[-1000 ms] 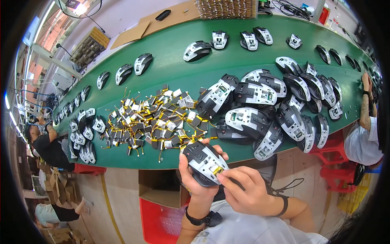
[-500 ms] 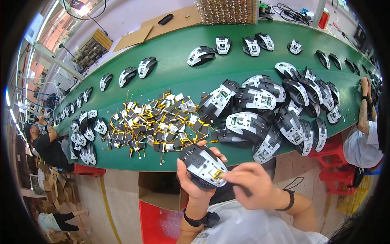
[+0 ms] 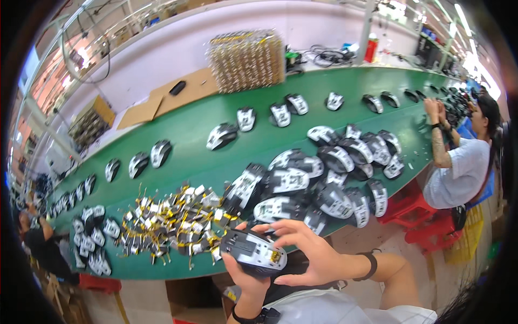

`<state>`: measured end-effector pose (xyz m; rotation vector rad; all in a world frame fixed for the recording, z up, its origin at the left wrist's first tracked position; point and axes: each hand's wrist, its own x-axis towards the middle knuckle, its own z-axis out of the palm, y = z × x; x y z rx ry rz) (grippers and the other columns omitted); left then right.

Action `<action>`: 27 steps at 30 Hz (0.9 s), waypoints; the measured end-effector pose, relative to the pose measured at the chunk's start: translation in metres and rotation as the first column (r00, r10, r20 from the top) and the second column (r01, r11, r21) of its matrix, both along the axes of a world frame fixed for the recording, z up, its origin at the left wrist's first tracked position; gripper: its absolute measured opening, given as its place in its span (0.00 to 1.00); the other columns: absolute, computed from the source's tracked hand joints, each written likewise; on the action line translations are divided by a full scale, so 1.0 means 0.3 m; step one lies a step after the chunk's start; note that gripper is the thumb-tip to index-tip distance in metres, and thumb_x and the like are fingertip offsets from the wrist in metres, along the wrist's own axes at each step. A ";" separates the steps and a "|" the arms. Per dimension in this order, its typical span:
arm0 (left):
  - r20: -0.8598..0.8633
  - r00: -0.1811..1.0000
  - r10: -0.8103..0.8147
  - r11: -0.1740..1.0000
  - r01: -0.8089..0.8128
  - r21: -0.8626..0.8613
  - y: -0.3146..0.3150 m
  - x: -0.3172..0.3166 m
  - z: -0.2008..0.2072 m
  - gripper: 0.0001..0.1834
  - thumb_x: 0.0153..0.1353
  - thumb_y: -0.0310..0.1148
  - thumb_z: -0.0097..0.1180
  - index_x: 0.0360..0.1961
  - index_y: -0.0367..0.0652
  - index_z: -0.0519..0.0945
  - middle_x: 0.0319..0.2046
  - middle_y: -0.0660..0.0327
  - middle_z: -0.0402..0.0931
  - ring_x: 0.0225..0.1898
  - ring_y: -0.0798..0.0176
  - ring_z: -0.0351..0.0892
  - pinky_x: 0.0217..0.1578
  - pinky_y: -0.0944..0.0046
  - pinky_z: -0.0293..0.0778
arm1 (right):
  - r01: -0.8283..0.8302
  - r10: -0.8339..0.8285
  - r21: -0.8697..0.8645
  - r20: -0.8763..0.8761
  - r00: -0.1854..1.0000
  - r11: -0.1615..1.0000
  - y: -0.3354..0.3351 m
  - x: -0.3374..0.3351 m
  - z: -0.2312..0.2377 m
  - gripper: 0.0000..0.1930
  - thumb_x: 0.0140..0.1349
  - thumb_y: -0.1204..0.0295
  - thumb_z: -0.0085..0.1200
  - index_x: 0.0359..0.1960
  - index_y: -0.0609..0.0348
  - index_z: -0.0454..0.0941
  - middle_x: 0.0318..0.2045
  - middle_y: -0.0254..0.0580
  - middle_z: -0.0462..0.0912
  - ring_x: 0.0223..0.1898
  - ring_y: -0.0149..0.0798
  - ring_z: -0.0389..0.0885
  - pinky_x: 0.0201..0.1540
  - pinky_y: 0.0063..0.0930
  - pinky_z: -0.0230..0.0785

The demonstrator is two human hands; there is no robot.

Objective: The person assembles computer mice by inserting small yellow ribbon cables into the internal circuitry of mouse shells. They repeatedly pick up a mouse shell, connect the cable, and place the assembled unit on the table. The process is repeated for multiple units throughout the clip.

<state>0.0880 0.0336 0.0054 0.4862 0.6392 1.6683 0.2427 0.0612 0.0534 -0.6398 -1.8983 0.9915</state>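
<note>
Clock directions are taken from the held mouse shell (image 3: pixel 247 249), which sits at the near edge of the work, just in front of the green table (image 3: pixel 189 141). The person's left hand (image 3: pixel 249 284) cups it from below, thumb along its seven o'clock side and fingertips showing over the far edge. The right hand (image 3: pixel 318 258) is spread in a wide curve around the three o'clock end, with its fingers by the far edge and its thumb by the near one; it pinches nothing, and whether those fingers touch the shell cannot be told.

A small yellow-taped piece (image 3: pixel 275 256) lies in an opening of the white face, toward three o'clock. The step in hand looks to be seating that piece or checking its fit, though whether it is fully home is too small to tell. The next move would call for a steady left hand and a light, exact right one, minding any thin wires.

At ten o'clock spreads a heap of wired packs (image 3: pixel 175 225), yellow-taped too; at one o'clock lies a pile of mouse shells (image 3: pixel 288 179). Toward two o'clock, well apart, sits a co-worker (image 3: pixel 458 167) with both hands raised
</note>
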 end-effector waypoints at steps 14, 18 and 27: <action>-0.207 0.530 -0.822 0.521 0.848 0.100 0.064 -0.042 0.127 0.45 0.67 0.64 0.37 0.72 0.40 0.53 0.68 0.40 0.58 0.68 0.44 0.61 0.66 0.44 0.55 | 0.849 -0.746 0.344 0.661 0.083 0.400 1.186 0.975 -0.022 0.44 0.48 0.46 0.65 0.57 0.73 0.65 0.49 0.70 0.79 0.49 0.63 0.81 0.54 0.45 0.73; -0.127 0.373 -0.919 0.374 0.927 0.019 0.083 -0.029 0.072 0.44 0.67 0.63 0.37 0.71 0.39 0.54 0.66 0.40 0.60 0.67 0.44 0.62 0.65 0.45 0.57 | 0.847 -0.609 0.412 0.781 -0.138 0.335 1.398 1.096 -0.252 0.44 0.49 0.47 0.66 0.54 0.76 0.67 0.43 0.66 0.82 0.39 0.59 0.85 0.40 0.42 0.79; -0.095 0.339 -0.936 0.337 0.941 0.041 0.152 0.022 0.024 0.42 0.68 0.62 0.35 0.70 0.37 0.56 0.64 0.38 0.64 0.65 0.45 0.67 0.63 0.48 0.60 | 0.769 -0.341 0.257 0.938 -0.053 0.586 1.670 0.839 -0.295 0.41 0.54 0.37 0.53 0.54 0.65 0.76 0.50 0.59 0.81 0.54 0.57 0.79 0.55 0.45 0.72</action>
